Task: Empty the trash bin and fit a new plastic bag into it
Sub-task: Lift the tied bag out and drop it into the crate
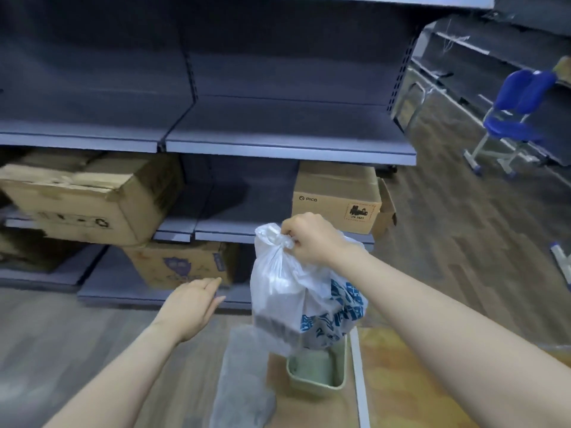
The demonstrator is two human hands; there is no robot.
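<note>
My right hand point(312, 239) grips the knotted top of a full white trash bag point(296, 304) with blue print, holding it in the air. Its bottom hangs just above the small pale green trash bin point(318, 373), which stands on the floor and looks empty inside. My left hand point(193, 304) hovers to the left of the bag with the fingers loosely extended, holding nothing. A flat, clear plastic bag point(244, 384) lies on the floor just left of the bin.
Grey metal shelving point(278, 140) fills the view ahead, with cardboard boxes point(336, 199) on its lower shelves. A blue chair point(513, 118) stands at the right. A white strip point(360, 381) lies on the yellowish surface right of the bin.
</note>
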